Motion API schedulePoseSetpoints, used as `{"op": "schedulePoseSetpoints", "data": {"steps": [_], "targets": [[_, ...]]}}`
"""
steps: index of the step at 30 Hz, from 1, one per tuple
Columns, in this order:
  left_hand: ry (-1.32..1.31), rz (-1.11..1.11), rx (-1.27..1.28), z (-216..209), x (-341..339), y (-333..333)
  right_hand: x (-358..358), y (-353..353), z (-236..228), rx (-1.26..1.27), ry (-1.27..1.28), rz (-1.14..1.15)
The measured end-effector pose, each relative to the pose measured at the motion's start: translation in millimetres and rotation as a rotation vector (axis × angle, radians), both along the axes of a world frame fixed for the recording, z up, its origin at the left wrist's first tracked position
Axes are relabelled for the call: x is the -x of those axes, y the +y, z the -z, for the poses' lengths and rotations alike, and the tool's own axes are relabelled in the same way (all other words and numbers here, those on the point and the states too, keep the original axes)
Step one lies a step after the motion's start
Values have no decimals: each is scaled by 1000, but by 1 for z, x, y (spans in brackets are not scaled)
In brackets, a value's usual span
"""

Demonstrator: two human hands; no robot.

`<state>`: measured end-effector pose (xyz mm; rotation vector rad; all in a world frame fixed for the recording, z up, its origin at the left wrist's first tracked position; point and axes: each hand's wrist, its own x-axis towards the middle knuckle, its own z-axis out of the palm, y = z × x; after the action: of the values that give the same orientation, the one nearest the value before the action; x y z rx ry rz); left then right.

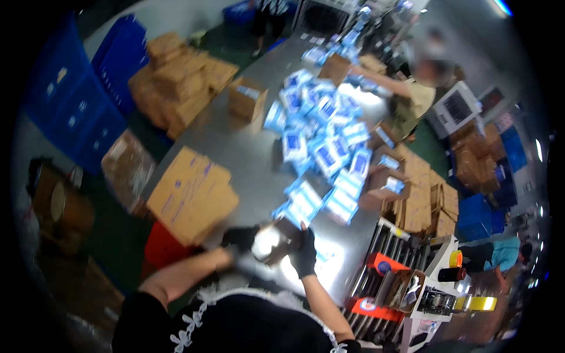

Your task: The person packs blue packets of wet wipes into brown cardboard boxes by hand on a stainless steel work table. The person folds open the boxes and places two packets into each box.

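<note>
Both my hands wear dark gloves and are close together over the near edge of the metal table [203,138]. A blurred white and brown object [268,243], perhaps a small box, is between them. My left hand [240,237] is at its left side, its fingers smeared by motion. My right hand [304,254] grips the right side, one bare fingertip pointing up. Just beyond lie blue-and-white soft packets [305,199], part of a large heap [329,150]. Left of my hands is a stack of flattened brown cardboard boxes [191,191].
An open carton [247,99] stands at the table's left edge. Along the right edge, small cartons [385,182] hold packets. A roller machine [382,265] flanks me on the right. Across the table, a co-worker [415,97] reaches toward a carton [334,69]. Blue bins [73,103] stand left.
</note>
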<state>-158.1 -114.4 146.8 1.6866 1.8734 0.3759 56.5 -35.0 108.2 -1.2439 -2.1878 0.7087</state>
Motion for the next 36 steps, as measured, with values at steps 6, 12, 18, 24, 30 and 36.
{"op": "schedulePoseSetpoints", "data": {"steps": [6,12,18,24,30,36], "targets": [[430,-52,-463,37,3,9,37,-18,-1,-344,-211,-318],[-2,-212,108,-3,-23,26,71,33,26,-150,-270,183],[315,-24,-257,42,-25,-16,58,29,64,573,293,291],[-155,136,-536,19,14,-57,-15,-44,73,1226,1019,336],[-1343,-448,579,119,27,-46,40,-58,14,236,-237,112],[-1551,-824,360,118,6,-49,113,-108,51,214,-342,-192]]}}
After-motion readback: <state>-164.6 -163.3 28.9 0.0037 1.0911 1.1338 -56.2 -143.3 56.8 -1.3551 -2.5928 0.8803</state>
